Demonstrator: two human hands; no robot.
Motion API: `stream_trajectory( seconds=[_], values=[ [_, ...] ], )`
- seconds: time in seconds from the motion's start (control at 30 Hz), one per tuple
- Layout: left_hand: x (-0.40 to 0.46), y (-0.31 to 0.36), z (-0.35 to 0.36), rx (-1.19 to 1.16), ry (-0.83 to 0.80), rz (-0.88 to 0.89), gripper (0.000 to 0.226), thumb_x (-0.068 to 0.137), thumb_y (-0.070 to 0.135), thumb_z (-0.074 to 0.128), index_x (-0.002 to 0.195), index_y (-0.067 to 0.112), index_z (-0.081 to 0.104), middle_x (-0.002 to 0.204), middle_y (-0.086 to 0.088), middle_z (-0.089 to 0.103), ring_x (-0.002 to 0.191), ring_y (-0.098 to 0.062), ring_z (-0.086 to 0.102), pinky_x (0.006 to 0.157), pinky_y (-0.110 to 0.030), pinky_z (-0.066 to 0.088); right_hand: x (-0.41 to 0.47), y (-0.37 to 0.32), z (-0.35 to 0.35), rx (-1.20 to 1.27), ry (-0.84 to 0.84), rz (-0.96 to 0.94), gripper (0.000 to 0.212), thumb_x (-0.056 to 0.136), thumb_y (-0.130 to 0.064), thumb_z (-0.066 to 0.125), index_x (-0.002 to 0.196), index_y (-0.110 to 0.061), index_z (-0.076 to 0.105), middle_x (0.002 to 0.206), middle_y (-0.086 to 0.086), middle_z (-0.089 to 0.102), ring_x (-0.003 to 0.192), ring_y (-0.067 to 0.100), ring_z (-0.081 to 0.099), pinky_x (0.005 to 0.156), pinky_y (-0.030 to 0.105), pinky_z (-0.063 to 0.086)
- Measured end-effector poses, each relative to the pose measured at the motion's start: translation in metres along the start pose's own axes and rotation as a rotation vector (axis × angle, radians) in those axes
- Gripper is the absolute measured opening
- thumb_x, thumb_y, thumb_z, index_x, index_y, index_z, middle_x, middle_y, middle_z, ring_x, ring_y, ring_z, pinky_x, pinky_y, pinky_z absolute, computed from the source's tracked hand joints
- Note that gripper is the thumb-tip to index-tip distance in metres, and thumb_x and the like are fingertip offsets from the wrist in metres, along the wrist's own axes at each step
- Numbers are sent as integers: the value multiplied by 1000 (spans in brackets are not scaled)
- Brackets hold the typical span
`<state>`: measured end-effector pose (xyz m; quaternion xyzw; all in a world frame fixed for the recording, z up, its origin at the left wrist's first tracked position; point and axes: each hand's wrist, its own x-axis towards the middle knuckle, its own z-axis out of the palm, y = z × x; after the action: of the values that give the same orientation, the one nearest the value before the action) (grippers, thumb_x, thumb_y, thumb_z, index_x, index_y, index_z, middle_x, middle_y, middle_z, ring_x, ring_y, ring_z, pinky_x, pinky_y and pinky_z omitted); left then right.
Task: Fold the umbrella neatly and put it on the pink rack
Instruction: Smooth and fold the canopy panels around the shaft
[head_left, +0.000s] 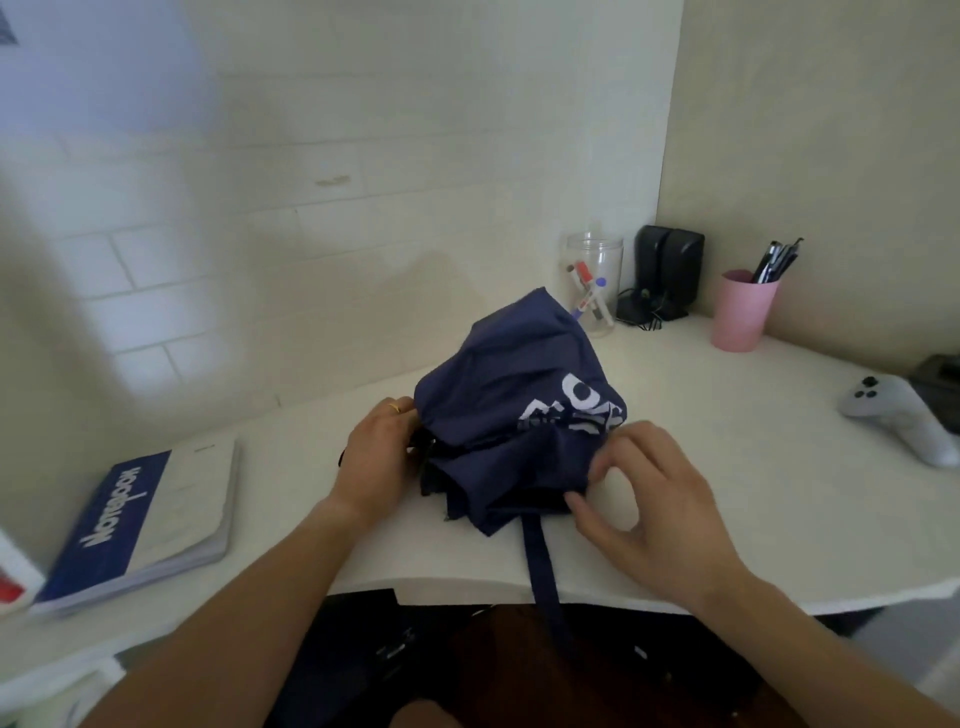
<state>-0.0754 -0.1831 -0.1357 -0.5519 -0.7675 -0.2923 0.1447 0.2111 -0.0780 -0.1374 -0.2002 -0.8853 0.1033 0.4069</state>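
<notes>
A navy blue umbrella with white lettering lies collapsed and loosely bunched on the white desk. Its closing strap hangs over the desk's front edge. My left hand grips the umbrella's left end, where dark parts of the frame show. My right hand pinches the fabric at the near right side between thumb and fingers. No pink rack is in view.
A blue and white notebook lies at the left. At the back right stand a clear jar with markers, black speakers and a pink cup of pens. A white game controller rests at the far right.
</notes>
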Motion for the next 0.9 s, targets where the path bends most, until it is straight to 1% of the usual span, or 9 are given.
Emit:
stream_trajectory(
  seconds=[0.13,0.3,0.4,0.47,0.5,0.57,0.67,0.77,0.9],
  values=[
    [2,1,-1,-72,5,-40,17,85,7,60,101,7,65,101,-8,65,90,-27,63,70,-35,51,24,1,11,-8,-250,-15,41,87,-31,71,125,-30,54,122,-9,61,103,13,58,84,23,46],
    [5,-16,-11,-95,-255,-43,39,78,10,63,113,27,60,108,0,69,99,-26,67,85,-42,56,29,11,23,-68,-435,-46,41,85,-50,65,120,-30,62,121,-8,65,111,14,58,90,25,46],
    [-1,-8,-25,-68,10,-33,51,72,-5,57,120,14,62,116,-7,65,107,-28,62,88,-32,50,33,16,20,-65,-476,-99,49,81,-63,59,112,-27,65,115,-9,67,109,13,57,94,28,47],
    [-18,15,-42,-193,326,120,33,76,1,61,109,4,63,107,-8,60,98,-25,58,84,-31,48,33,17,20,-55,-504,-95,52,79,-65,59,114,-27,64,117,-9,66,111,13,55,96,30,46],
    [-27,30,-47,-241,325,260,28,79,12,68,106,3,63,106,-7,58,97,-24,57,84,-29,48,32,18,21,-56,-494,-103,50,79,-63,61,115,-27,64,118,-8,66,112,14,54,96,29,46],
    [-40,53,-48,-211,79,482,53,77,37,85,115,6,65,113,-5,62,106,-19,60,93,-26,49,32,18,24,-60,-475,-145,42,81,-53,67,112,-25,65,115,-4,68,109,19,57,91,29,45],
    [-39,51,-28,-102,-180,456,57,83,50,79,130,23,61,121,9,67,109,-6,63,94,-21,50,35,16,21,-65,-466,-168,35,81,-46,69,106,-22,66,108,-2,70,103,22,60,89,35,49],
    [-39,34,-15,-152,-185,361,30,86,34,68,114,25,69,104,11,73,92,-9,69,80,-23,53,33,23,13,12,-449,-87,36,78,-52,66,103,-28,65,106,-10,66,100,12,58,87,31,49],
    [-45,27,-10,-371,-164,152,24,83,18,66,105,23,75,93,15,76,84,-1,70,74,-24,55,30,28,10,196,-362,53,20,76,-42,78,88,-34,65,91,-20,63,87,2,58,74,17,44]
  ],
)
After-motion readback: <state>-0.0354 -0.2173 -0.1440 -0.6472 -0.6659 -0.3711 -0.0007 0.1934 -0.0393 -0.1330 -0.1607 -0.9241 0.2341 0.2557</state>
